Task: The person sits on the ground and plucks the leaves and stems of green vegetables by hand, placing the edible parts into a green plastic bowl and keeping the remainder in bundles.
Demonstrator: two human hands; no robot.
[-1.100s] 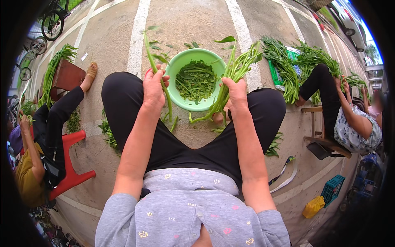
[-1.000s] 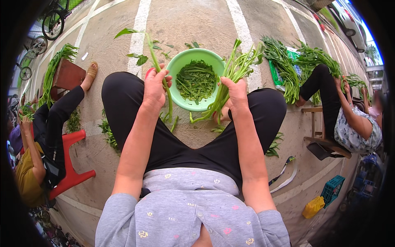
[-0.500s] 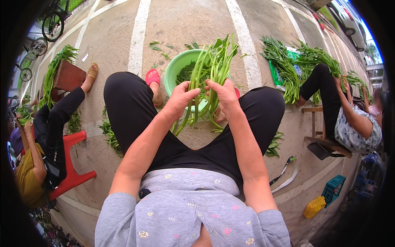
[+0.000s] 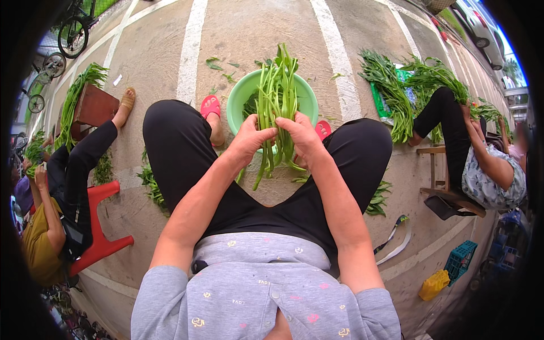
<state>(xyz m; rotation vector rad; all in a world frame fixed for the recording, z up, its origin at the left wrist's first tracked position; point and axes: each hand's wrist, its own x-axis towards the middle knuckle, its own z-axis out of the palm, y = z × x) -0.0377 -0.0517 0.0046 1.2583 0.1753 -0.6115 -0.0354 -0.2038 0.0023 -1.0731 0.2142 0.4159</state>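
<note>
Between my knees, my left hand [image 4: 249, 140] and my right hand [image 4: 300, 135] are both closed round one bunch of long green leafy stems [image 4: 276, 96]. It looks like water spinach. The leafy tops point away from me, and the cut ends hang down toward my lap. My two thumbs nearly meet across the front of the bunch. Directly behind and beneath it stands a light green plastic basin [image 4: 309, 102]. Loose dark green leaves [image 4: 248, 105] lie in the basin, partly hidden by the stems.
Greens [image 4: 148, 184] lie on the paving beside my left leg, and more greens [image 4: 378, 199] beside my right. At the right, a heap of stems [image 4: 391, 93] lies near a seated person [image 4: 493, 170]. Another person [image 4: 48, 226] sits left by a red plastic stool [image 4: 102, 226]. A lanyard [image 4: 394, 243] lies right.
The stems, spread into two clusters before, are now drawn together into one bunch over the basin. My right hand has shifted slightly left, closer to my left hand.
</note>
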